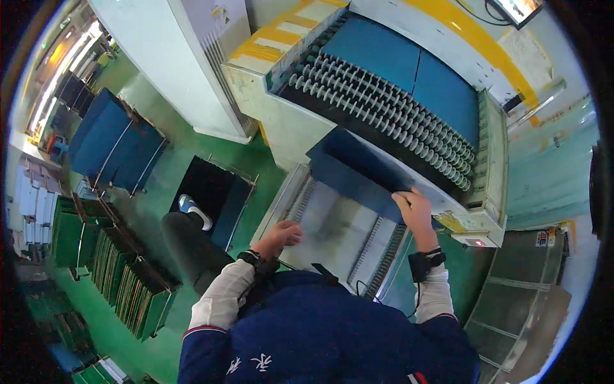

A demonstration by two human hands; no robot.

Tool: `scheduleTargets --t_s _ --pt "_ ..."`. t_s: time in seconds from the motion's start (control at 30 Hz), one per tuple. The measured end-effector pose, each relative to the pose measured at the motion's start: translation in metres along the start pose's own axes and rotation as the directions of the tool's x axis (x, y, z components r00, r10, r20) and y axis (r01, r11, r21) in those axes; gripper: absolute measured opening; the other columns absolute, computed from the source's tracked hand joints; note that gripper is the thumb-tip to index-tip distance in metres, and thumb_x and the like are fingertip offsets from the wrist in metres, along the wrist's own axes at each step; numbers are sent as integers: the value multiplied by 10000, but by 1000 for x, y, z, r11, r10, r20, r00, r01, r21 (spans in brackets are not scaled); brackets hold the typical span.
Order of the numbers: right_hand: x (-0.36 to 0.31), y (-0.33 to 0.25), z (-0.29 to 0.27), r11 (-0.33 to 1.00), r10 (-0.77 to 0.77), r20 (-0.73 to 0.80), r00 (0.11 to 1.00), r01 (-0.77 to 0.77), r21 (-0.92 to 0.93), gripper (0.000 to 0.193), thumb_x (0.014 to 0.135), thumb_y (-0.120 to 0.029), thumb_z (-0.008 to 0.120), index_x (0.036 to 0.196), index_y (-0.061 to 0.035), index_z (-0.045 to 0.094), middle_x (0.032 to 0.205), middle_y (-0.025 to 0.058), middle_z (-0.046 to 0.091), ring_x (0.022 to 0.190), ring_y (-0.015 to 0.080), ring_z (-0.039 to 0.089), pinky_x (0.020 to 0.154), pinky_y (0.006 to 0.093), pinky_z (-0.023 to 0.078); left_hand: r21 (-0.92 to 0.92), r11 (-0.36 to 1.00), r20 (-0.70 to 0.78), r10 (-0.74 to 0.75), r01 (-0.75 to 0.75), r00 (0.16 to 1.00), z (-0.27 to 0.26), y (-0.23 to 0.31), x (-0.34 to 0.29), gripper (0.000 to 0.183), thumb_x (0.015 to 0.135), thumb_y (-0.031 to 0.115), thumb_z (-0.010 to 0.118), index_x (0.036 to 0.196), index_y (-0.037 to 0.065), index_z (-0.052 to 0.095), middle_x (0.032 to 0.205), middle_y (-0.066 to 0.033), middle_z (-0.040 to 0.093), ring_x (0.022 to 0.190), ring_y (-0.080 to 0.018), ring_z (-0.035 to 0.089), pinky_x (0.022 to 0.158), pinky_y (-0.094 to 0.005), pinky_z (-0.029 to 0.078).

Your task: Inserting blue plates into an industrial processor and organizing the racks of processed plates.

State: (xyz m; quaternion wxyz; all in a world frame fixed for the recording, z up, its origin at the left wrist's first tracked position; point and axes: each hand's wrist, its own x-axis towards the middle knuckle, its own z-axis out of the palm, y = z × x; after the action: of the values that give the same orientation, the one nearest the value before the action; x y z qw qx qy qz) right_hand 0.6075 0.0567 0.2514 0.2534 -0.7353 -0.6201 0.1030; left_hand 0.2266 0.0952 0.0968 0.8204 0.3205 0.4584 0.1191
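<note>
A dark blue flat panel [358, 182] stands tilted in front of the roller machine, over a pale rack with slotted side rails [374, 240]. At the panel's right end, my right hand [414, 211] is closed on its upper edge. My left hand [278, 238] is over the left side of the rack, apart from the panel. Its fingers are loosely bent and nothing shows in them. Behind the panel, the machine's rows of white ring-shaped rollers [384, 115] lead to two blue panels [374, 51] lying flat on the bed.
A low cart with dark panels [214, 192] stands by my left leg, and another blue stack [112, 144] lies beyond. Racks of green-edged boards [128, 288] are at the left. A white column [185, 64] rises beside the machine; a grey metal frame [518, 288] stands right.
</note>
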Motion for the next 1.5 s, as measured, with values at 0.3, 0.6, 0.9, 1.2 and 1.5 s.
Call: scheduleTargets --t_s 0.3,0.6,0.9,1.2,1.5 --pt "-3 -6 4 963 -176 48 983 182 -199 238 732 -237 649 662 -20 582 784 169 548 705 367 532 598 457 412 -5 1000 -42 -31 31 999 -3 0 -2 400 861 333 593 1110 25 535 963 -69 608 822 -176 596 733 -304 475" --pt "24 -72 -106 988 -144 -102 984 137 -72 227 700 -80 645 582 13 474 592 131 464 563 326 411 686 407 454 -10 1000 -18 25 -26 1000 -1 29 -1 479 847 381 610 1147 22 506 986 -61 595 838 -167 586 760 -309 473" --pt "66 -43 -33 343 477 166 863 -356 869 91 793 -127 656 789 -42 623 750 -5 589 635 107 521 600 250 395 -158 977 367 193 -144 910 11 64 -35 676 845 425 598 1323 9 361 1272 -115 469 1097 -226 506 923 -367 399" --pt "83 -60 -25 81 360 390 847 -445 892 153 836 -102 583 945 0 616 864 70 635 717 172 600 643 321 480 -502 806 251 482 -313 839 13 102 -76 479 872 282 588 1286 108 425 1276 -79 492 1174 -242 473 926 -421 404" --pt "22 20 -85 422 644 -6 765 -348 837 202 865 -160 554 983 -7 611 925 58 629 784 147 593 676 274 476 -534 774 241 526 -341 816 19 120 -61 302 883 244 565 1154 128 501 1145 -79 554 1080 -299 527 887 -440 432"
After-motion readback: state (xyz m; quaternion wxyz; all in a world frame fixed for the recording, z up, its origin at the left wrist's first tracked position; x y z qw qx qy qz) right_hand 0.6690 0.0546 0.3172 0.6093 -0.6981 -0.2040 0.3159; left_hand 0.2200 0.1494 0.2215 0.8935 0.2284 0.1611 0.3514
